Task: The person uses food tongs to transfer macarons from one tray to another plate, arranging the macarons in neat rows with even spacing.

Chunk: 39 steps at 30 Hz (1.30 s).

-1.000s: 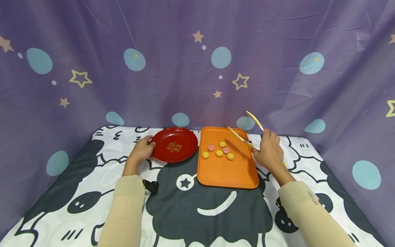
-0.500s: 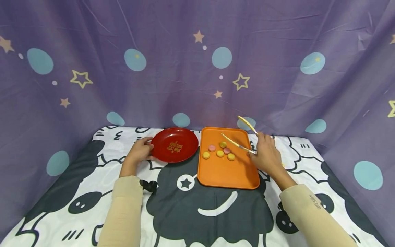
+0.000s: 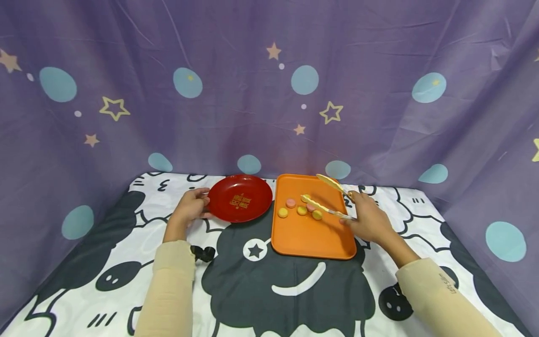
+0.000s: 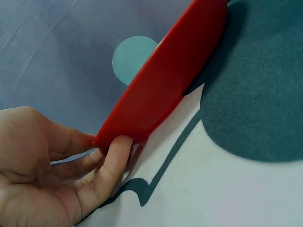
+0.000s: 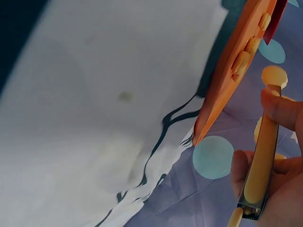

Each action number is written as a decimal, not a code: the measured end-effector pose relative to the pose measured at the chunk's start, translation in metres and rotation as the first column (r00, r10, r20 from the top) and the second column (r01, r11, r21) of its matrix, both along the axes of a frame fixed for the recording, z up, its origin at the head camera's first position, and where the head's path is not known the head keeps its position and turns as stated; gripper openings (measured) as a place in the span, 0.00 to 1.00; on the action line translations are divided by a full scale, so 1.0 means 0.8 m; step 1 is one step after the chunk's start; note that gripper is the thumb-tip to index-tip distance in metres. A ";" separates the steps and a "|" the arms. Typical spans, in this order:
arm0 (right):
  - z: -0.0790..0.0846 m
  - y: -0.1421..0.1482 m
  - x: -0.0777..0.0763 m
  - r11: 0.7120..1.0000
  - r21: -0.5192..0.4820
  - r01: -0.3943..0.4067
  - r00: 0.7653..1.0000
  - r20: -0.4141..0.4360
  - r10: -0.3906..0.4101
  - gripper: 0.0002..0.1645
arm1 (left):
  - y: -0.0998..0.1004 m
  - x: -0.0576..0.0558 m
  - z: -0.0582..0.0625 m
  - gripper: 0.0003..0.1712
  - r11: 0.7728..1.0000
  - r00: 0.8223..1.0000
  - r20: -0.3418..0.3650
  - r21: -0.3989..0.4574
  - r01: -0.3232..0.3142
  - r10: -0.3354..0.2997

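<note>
My left hand (image 3: 188,208) pinches the left rim of a round red plate (image 3: 221,199) with gold lettering at its centre. In the left wrist view, thumb and fingers (image 4: 118,158) meet at the edge of the plate (image 4: 156,85). Right of it lies an orange rectangular tray (image 3: 311,241) with several yellow macarons (image 3: 283,213) and two pink macarons (image 3: 290,203). My right hand (image 3: 371,219) grips yellow-tipped tongs (image 3: 326,209), whose arms stand spread above the tray with nothing between them. In the right wrist view, the tongs (image 5: 262,161) run along the palm.
A white cloth with dark cartoon sheep (image 3: 294,309) covers the table. Behind it hangs a purple curtain (image 3: 236,117) with stars and blue dots. A black strap (image 3: 203,253) shows at the left wrist.
The tongs have come left and down over the macarons, and their spread has narrowed a little. My left hand stays at the plate's rim.
</note>
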State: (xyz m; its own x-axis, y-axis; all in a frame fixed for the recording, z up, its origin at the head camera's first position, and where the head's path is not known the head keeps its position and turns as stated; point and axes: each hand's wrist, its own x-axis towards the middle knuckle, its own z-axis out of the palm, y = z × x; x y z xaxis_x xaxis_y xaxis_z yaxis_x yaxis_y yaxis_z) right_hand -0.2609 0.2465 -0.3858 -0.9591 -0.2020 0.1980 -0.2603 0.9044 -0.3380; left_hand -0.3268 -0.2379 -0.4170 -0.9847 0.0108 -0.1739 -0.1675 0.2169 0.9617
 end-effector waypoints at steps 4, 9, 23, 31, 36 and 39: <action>-0.004 0.009 0.005 0.999 0.015 -0.034 0.999 -0.007 0.034 0.44 | 0.000 -0.001 -0.002 0.30 1.000 1.000 -0.004 0.010 0.004 -0.004; -0.008 0.016 0.009 0.998 0.043 -0.044 0.999 -0.015 0.044 0.42 | -0.001 -0.002 -0.004 0.30 1.000 1.000 -0.010 -0.003 0.001 -0.001; -0.015 0.027 0.021 0.988 0.116 -0.104 0.992 -0.064 0.112 0.35 | -0.001 -0.001 -0.004 0.30 1.000 1.000 -0.016 -0.003 0.006 -0.006; -0.024 0.039 0.029 0.980 0.157 -0.120 0.991 -0.043 0.128 0.37 | 0.001 0.000 -0.002 0.30 1.000 1.000 -0.007 -0.019 0.004 -0.004; -0.028 0.044 0.028 0.974 0.178 -0.137 0.985 -0.078 0.153 0.38 | 0.000 -0.001 -0.002 0.30 1.000 1.000 -0.005 -0.023 -0.003 0.002; -0.029 0.044 0.027 0.973 0.182 -0.143 0.983 -0.090 0.161 0.38 | -0.002 -0.001 -0.003 0.30 1.000 1.000 -0.004 -0.031 -0.005 0.005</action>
